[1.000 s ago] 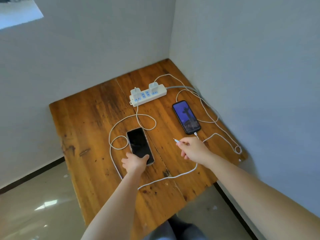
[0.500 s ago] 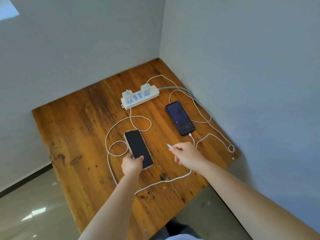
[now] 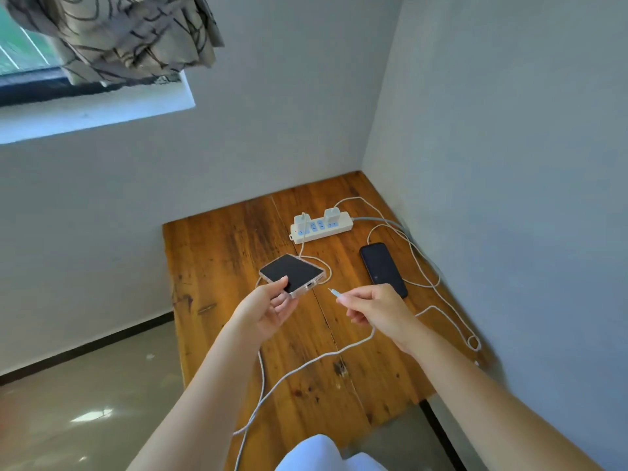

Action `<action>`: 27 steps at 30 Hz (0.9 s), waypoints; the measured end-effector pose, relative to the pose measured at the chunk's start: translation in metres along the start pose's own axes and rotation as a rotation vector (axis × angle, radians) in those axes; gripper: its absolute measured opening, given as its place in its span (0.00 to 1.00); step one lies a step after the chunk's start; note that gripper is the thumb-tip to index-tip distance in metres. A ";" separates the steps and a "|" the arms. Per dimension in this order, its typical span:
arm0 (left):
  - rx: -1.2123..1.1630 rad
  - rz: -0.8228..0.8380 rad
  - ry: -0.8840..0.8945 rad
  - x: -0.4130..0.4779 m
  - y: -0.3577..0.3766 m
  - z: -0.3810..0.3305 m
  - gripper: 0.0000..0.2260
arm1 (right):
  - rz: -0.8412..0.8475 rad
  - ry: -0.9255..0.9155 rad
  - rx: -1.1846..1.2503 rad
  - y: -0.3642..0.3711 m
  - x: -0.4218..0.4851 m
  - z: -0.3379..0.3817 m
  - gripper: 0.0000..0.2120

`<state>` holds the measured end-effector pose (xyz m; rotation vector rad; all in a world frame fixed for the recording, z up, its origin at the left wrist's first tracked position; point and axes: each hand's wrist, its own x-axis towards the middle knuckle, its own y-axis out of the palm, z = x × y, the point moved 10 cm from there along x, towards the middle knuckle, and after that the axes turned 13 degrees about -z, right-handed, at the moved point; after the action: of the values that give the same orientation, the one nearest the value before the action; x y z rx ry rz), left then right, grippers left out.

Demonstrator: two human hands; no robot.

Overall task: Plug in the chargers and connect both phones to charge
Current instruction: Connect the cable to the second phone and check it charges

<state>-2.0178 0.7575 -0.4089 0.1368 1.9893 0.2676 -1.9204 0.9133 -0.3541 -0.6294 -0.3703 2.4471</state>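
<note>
Left hand (image 3: pixel 268 309) pinches clear-cased phone (image 3: pixel 292 274) by its near edge; slick, rigid. Right hand (image 3: pixel 377 305) fingers grip limp cable's stiff connector (image 3: pixel 334 293).

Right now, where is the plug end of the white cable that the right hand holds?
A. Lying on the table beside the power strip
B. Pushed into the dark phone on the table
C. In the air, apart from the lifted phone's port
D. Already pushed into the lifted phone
C: the plug end in the right hand shows a gap to the lifted phone, which the left hand holds.
</note>
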 end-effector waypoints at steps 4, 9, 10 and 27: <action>0.010 0.067 0.032 -0.021 0.001 -0.012 0.17 | -0.009 -0.155 -0.041 0.004 -0.007 0.040 0.06; 0.004 0.080 0.060 -0.031 0.004 -0.017 0.18 | -0.084 -0.290 -0.110 0.004 -0.013 0.065 0.07; 0.007 0.083 0.060 -0.032 0.004 -0.016 0.19 | -0.108 -0.299 -0.121 0.003 -0.013 0.067 0.08; 0.051 0.011 0.122 -0.041 0.008 -0.013 0.18 | -0.205 -0.315 -0.274 -0.002 -0.018 0.069 0.08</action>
<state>-2.0125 0.7548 -0.3651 0.1679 2.1179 0.2373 -1.9416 0.8959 -0.2887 -0.2926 -0.8631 2.3139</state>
